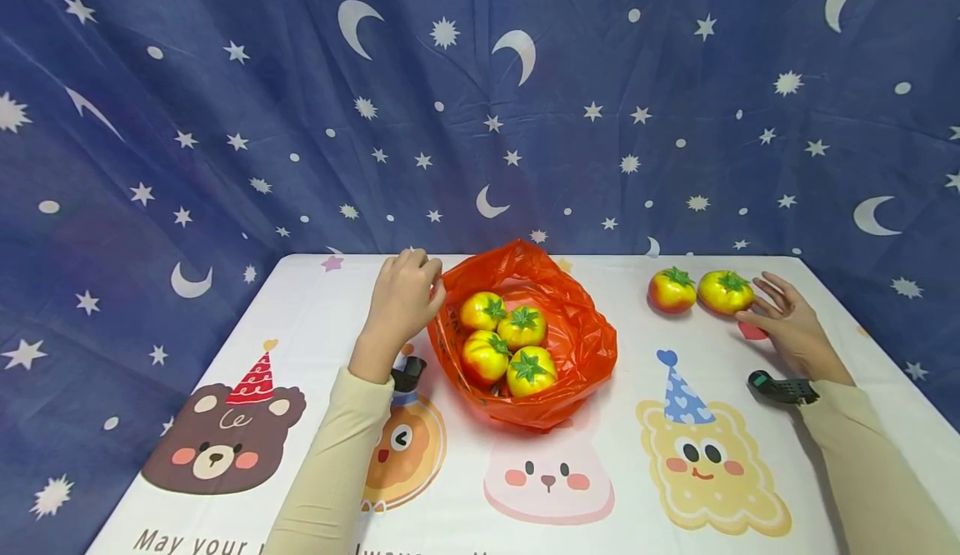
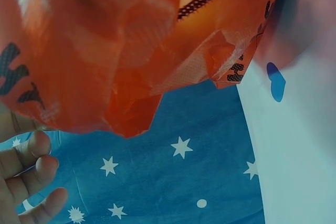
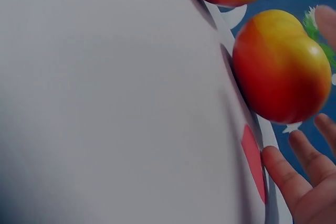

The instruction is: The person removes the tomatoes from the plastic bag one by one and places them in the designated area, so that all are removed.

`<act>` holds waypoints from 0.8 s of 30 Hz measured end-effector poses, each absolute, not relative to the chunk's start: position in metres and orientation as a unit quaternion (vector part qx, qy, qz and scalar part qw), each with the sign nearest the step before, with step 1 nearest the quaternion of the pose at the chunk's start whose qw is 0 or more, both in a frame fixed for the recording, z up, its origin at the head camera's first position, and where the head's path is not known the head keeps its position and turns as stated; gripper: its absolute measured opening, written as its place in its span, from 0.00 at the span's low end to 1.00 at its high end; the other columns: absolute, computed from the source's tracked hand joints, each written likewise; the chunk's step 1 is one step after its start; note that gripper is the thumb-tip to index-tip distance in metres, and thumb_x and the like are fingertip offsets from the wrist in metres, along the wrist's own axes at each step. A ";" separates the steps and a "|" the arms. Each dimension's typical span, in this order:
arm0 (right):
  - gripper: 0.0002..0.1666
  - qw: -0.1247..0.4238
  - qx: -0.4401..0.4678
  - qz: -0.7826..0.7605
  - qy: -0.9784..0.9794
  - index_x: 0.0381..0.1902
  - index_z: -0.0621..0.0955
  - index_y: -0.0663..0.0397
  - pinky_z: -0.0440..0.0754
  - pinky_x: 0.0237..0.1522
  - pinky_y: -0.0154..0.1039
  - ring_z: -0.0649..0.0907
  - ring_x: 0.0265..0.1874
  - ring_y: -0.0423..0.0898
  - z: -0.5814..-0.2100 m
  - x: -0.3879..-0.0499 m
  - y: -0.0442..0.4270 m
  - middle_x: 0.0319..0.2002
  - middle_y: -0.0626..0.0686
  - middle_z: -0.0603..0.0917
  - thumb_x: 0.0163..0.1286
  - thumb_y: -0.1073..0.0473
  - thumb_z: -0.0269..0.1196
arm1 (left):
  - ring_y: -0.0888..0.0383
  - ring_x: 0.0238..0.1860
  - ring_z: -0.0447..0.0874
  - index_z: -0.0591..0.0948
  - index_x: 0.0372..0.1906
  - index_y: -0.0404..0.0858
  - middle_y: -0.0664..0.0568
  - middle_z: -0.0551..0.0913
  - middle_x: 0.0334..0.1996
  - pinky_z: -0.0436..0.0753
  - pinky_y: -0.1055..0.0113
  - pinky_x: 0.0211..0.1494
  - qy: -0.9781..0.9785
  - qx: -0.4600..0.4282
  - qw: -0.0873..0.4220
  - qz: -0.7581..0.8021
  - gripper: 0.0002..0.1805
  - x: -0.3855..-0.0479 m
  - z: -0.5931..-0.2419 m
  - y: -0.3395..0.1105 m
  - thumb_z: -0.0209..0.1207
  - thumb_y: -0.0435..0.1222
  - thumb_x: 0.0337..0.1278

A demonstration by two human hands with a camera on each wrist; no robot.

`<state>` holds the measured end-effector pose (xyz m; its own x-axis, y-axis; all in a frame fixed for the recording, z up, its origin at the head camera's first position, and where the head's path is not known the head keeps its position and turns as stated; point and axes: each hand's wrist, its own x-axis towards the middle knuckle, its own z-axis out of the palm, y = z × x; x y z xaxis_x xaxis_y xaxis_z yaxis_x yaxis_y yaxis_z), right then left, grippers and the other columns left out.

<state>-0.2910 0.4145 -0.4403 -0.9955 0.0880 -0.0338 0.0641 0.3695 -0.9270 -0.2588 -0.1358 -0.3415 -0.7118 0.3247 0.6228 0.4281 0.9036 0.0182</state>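
The red plastic bag (image 1: 581,342) stands with its mouth wide, and several yellow-red toy tomatoes (image 1: 527,327) with green leafy tops lie inside. At the bag's left rim, my left hand (image 1: 405,292) pinches the plastic; the bag (image 2: 105,66) hides part of the fingers in the left wrist view. Two more tomatoes sit side by side at the back right: one tomato (image 1: 672,291) to the left, another tomato (image 1: 725,292) to the right. Close beside the right-hand one, my right hand (image 1: 791,326) is spread with nothing in its grasp.
A white tablecloth (image 1: 285,422) printed with cartoon figures covers the table. Behind it hangs a dark blue curtain (image 1: 450,155) with moons and stars. Black wrist devices (image 1: 783,388) are worn on both arms.
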 end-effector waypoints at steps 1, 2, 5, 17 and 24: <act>0.54 0.009 -0.044 0.556 -0.830 0.73 0.42 0.28 0.69 0.50 0.17 0.49 0.74 0.54 -0.440 -0.290 0.416 0.76 0.41 0.41 0.62 0.52 0.64 | 0.50 0.27 0.70 0.76 0.23 0.36 0.47 0.73 0.23 0.70 0.58 0.35 -0.921 -0.204 0.320 -0.081 0.04 -0.259 -0.341 -0.136 0.57 0.31 0.48; 0.54 0.010 -0.043 0.552 -0.833 0.73 0.42 0.27 0.69 0.48 0.16 0.49 0.74 0.53 -0.439 -0.289 0.417 0.76 0.40 0.41 0.61 0.52 0.64 | 0.50 0.27 0.70 0.76 0.23 0.36 0.47 0.73 0.23 0.70 0.58 0.35 -0.921 -0.204 0.321 -0.081 0.04 -0.259 -0.341 -0.136 0.57 0.31 0.49; 0.53 0.011 -0.026 0.544 -0.839 0.73 0.42 0.26 0.71 0.43 0.13 0.50 0.74 0.51 -0.435 -0.285 0.421 0.76 0.39 0.41 0.63 0.54 0.63 | 0.50 0.27 0.70 0.76 0.23 0.37 0.47 0.73 0.23 0.70 0.58 0.34 -0.921 -0.205 0.322 -0.081 0.05 -0.259 -0.341 -0.136 0.57 0.32 0.49; 0.50 0.014 0.103 0.642 -0.760 0.74 0.48 0.35 0.74 0.40 0.15 0.72 0.48 0.19 -0.412 -0.268 0.429 0.74 0.38 0.49 0.63 0.74 0.57 | 0.49 0.27 0.71 0.76 0.22 0.37 0.47 0.73 0.22 0.70 0.58 0.34 -0.919 -0.206 0.327 -0.081 0.05 -0.259 -0.341 -0.136 0.57 0.32 0.48; 0.49 -0.003 0.175 0.679 -0.713 0.74 0.50 0.43 0.79 0.43 0.23 0.76 0.54 0.26 -0.395 -0.266 0.433 0.65 0.36 0.63 0.61 0.81 0.52 | 0.50 0.27 0.70 0.75 0.22 0.37 0.48 0.72 0.22 0.69 0.58 0.34 -0.917 -0.208 0.330 -0.081 0.05 -0.259 -0.342 -0.137 0.57 0.31 0.48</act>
